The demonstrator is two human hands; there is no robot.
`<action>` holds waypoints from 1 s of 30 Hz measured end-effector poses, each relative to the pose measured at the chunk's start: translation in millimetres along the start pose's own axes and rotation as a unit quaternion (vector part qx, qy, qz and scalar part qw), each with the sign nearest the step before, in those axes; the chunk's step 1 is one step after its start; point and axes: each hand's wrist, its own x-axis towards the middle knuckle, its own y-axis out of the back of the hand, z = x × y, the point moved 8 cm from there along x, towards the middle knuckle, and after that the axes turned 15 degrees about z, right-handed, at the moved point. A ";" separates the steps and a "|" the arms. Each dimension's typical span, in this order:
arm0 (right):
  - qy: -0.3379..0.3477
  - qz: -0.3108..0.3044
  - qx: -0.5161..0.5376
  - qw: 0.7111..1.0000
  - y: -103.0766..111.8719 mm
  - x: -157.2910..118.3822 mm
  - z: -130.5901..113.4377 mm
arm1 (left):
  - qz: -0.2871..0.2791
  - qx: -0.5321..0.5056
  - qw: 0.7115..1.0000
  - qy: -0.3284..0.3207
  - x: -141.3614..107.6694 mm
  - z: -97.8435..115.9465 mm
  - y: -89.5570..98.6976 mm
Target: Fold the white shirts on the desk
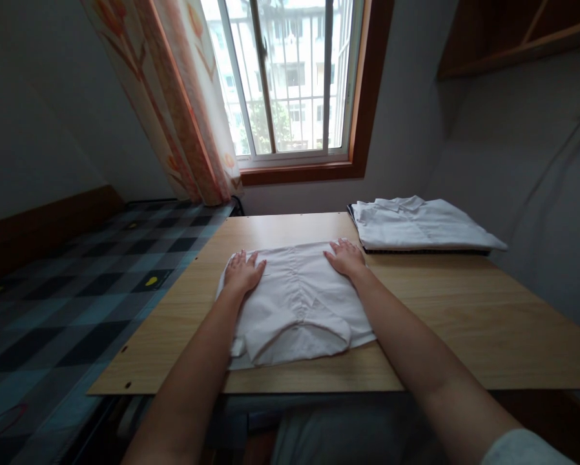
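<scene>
A white collared shirt [275, 297] lies folded into a rough rectangle on the wooden table, its collar toward me and a gathered line of creases down its middle. My left hand [244, 271] rests flat on the shirt's far left corner, fingers spread. On the far right corner lies my right hand [345, 257], palm down with its fingers apart. Both hands touch the cloth without gripping it. The layers underneath the top fold are hidden.
The light wooden table [440, 323] carries a stack of folded white clothes [416, 223] with a dark layer beneath, at its back right. A bed with a checked cover [101, 310] adjoins the left side. Behind stand a window [294, 84] and a flowered curtain [174, 97].
</scene>
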 end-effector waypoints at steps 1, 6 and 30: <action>-0.001 -0.001 0.001 1.000 0.3 0.5 1.4 | 0.000 0.002 1.000 -0.001 1.7 -2.3 -0.8; -0.026 0.007 -0.008 1.000 -0.1 3.7 8.5 | -0.020 0.004 1.000 0.004 9.3 -15.6 -2.8; -0.073 0.071 -0.022 0.995 4.7 1.5 12.0 | 0.208 -0.024 0.977 -0.050 -17.1 21.0 62.5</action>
